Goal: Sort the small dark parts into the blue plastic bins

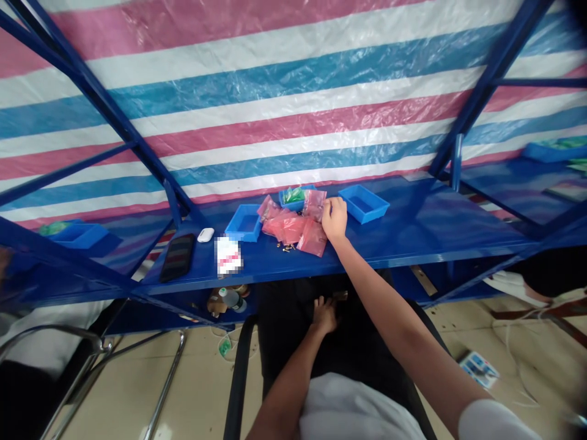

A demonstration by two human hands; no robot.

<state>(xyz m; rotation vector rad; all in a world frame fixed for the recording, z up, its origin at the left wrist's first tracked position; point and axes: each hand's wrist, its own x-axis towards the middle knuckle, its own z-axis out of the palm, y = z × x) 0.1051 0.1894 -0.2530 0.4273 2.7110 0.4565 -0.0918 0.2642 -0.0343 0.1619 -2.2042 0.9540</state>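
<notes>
My right hand (pixel 334 219) is at the right edge of a heap of pink plastic bags (pixel 290 227) on the blue shelf. Its fingers are curled down against the bags, and whatever they hold is hidden. My left hand (pixel 324 315) rests low on my dark trousers below the shelf edge, fingers apart and holding nothing visible. Small brass-coloured pieces (pixel 287 248) lie just in front of the heap. Behind it, a blue tray (pixel 285 205) contains green packets (pixel 293 195), with a pink bag leaning over its right side.
Blue trays flank the heap, one left (pixel 243 236) and one right (pixel 376 214). Further left lie a blurred-out white item (pixel 228 256), a white earphone case (pixel 206 234) and a black phone (pixel 177 256). Blue posts (pixel 486 91) frame the striped sheet (pixel 293 122). A bottle (pixel 233 299) stands below.
</notes>
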